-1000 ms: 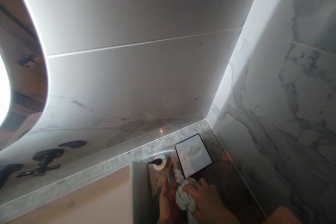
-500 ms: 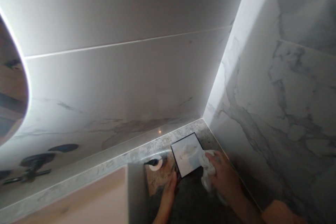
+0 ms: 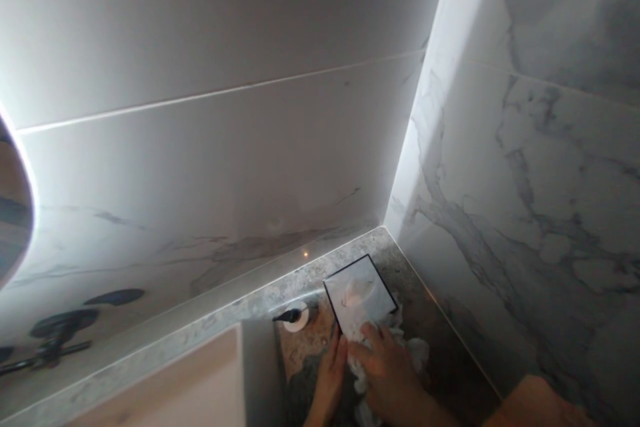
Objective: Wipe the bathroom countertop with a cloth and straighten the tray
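Observation:
A square box (image 3: 357, 290) with a white top and thin black edges stands on the stone counter near the corner. My left hand (image 3: 331, 370) lies along the box's near left side, fingers stretched out against it. Closed on a crumpled white cloth (image 3: 417, 352), my right hand (image 3: 390, 367) presses at the near edge of the box top. Parts of the cloth hang out below and to the right of the fingers. The box's near corner is hidden behind my hands.
Left of the box stands a white bottle with a black pump (image 3: 295, 316). A pale basin (image 3: 241, 373) is further left, with a dark wall-mounted tap (image 3: 57, 340) and a lit mirror edge (image 3: 34, 203). Marbled walls (image 3: 465, 213) meet behind the counter (image 3: 410, 280).
My right hand has moved left with the cloth, from the box's right side to its near edge. My left hand stays beside the box. The view has shifted slightly.

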